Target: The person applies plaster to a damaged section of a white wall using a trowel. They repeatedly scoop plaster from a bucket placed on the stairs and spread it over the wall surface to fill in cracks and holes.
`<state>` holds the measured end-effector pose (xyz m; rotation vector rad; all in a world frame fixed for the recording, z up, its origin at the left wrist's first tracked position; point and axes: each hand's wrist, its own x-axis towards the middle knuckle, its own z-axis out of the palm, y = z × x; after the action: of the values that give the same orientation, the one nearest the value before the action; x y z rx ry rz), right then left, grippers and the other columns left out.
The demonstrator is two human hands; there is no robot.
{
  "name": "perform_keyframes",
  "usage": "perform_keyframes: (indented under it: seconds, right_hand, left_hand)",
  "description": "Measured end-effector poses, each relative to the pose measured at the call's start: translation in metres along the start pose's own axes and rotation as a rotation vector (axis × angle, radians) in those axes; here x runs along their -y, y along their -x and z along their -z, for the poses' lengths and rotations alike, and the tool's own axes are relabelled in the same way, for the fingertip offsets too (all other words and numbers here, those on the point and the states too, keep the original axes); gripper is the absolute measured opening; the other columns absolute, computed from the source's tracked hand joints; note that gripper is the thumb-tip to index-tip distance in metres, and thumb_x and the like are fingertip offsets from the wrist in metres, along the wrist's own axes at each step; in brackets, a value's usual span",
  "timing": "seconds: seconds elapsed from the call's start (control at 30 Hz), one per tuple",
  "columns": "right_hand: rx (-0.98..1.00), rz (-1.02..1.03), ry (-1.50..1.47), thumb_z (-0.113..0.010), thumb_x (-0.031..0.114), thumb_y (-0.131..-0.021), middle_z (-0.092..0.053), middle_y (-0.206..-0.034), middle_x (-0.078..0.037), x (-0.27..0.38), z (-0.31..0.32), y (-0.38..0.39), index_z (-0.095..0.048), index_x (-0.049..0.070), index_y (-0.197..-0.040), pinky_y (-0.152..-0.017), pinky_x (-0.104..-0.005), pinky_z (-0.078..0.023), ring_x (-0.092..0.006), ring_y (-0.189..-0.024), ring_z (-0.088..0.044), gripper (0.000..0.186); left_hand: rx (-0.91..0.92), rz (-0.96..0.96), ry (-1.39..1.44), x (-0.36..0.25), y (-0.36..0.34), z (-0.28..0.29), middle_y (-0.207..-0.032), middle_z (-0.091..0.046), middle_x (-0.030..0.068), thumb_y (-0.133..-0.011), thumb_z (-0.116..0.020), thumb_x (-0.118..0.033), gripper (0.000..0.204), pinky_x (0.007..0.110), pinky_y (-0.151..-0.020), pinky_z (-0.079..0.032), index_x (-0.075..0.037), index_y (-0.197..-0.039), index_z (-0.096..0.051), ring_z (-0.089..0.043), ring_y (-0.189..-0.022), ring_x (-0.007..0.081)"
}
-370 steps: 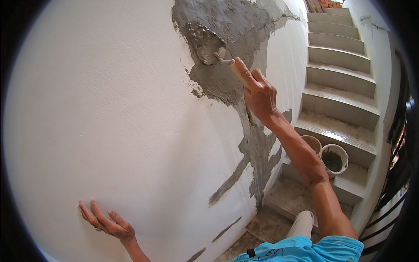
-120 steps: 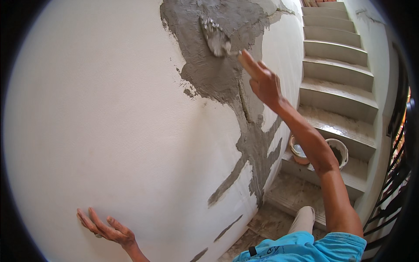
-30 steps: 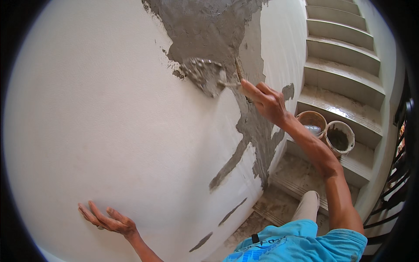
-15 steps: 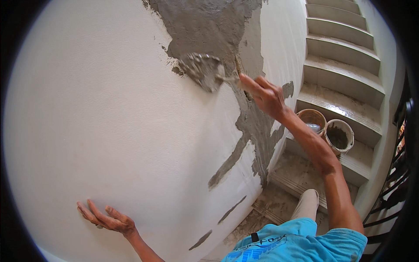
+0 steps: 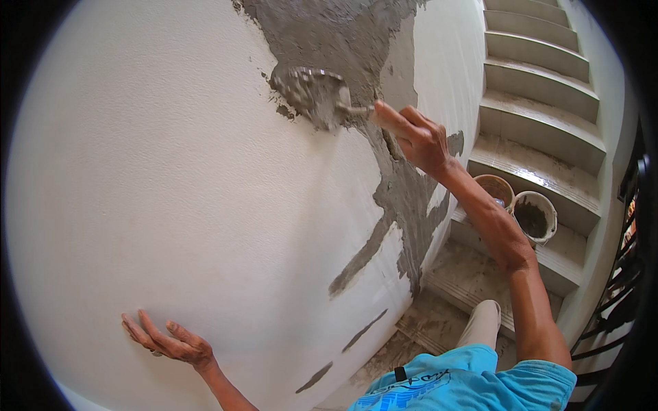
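My right hand (image 5: 419, 139) is raised and grips the wooden handle of a trowel (image 5: 317, 96). The trowel's blade, coated with grey mortar, lies flat against the white wall (image 5: 171, 192) at the left edge of a wet grey mortar patch (image 5: 343, 34). From that patch a narrower grey streak (image 5: 404, 205) runs down the wall. My left hand (image 5: 168, 340) is low on the wall, palm pressed against it, fingers spread, holding nothing.
A staircase (image 5: 541, 103) climbs at the right. Two buckets stand on a lower step: a brown one (image 5: 495, 190) and a white one (image 5: 534, 216) with dark mix inside. A dark railing (image 5: 627, 274) runs along the far right. Mortar spatter covers the floor (image 5: 439, 322) below.
The trowel has slid left along the wall at the edge of the mortar patch. My left hand stays pressed on the wall.
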<state>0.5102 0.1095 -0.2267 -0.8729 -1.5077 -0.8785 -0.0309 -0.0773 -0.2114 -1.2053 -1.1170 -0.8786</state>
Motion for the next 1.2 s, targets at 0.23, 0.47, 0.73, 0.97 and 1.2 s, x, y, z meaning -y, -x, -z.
perform_keyframes:
  seconds: [0.23,0.47,0.73,0.97,1.2]
  right_hand:
    - [0.11,0.003,-0.045,-0.074,-0.003,-0.081,-0.056,-0.075,0.0,-0.004,0.028,0.075,-0.063,0.028,-0.144,-0.05,-0.0342,-0.051,-0.0154,-0.064,-0.061,0.071]
    - [0.012,-0.063,-0.046,-0.075,-0.002,-0.079,-0.058,-0.079,0.0,0.01,0.014,0.022,-0.064,0.027,-0.143,-0.054,-0.0348,-0.052,-0.0175,-0.065,-0.062,0.071]
    - [0.162,-0.167,0.013,-0.073,-0.004,-0.075,-0.058,-0.081,-0.004,0.003,0.038,0.096,-0.062,0.023,-0.145,-0.059,-0.0388,-0.054,-0.0231,-0.069,-0.065,0.075]
    - [0.113,-0.374,-0.111,-0.066,-0.006,-0.07,-0.061,-0.087,-0.009,0.037,0.048,0.112,-0.059,0.023,-0.149,-0.066,-0.0416,-0.057,-0.0291,-0.072,-0.066,0.084]
    - [0.085,-0.294,-0.034,-0.066,-0.005,-0.073,-0.052,-0.081,-0.003,0.064,0.018,0.074,-0.056,0.03,-0.151,-0.056,-0.0373,-0.053,-0.0209,-0.067,-0.061,0.086]
  left_hand:
    - [0.006,0.019,0.016,-0.003,0.001,0.003,-0.162,-0.036,0.0195,-0.112,-0.034,-0.036,0.053,0.055,-0.125,-0.025,0.0,-0.148,-0.048,-0.029,-0.153,0.0368]
    - [0.01,0.013,0.001,-0.001,0.001,0.002,-0.162,-0.036,0.0212,-0.113,-0.034,-0.037,0.054,0.056,-0.125,-0.026,0.001,-0.148,-0.048,-0.03,-0.153,0.038]
    - [0.0,0.015,0.01,-0.002,0.001,0.0,-0.162,-0.036,0.0208,-0.113,-0.034,-0.038,0.054,0.055,-0.124,-0.027,0.001,-0.147,-0.049,-0.03,-0.152,0.0391]
    - [0.012,0.013,-0.012,-0.002,0.001,0.003,-0.162,-0.036,0.0204,-0.112,-0.033,-0.037,0.053,0.055,-0.125,-0.025,0.0,-0.147,-0.049,-0.03,-0.153,0.0379]
    - [0.008,0.01,0.004,-0.002,0.001,0.002,-0.162,-0.036,0.0202,-0.112,-0.034,-0.037,0.054,0.055,-0.125,-0.025,0.0,-0.148,-0.049,-0.029,-0.153,0.0372]
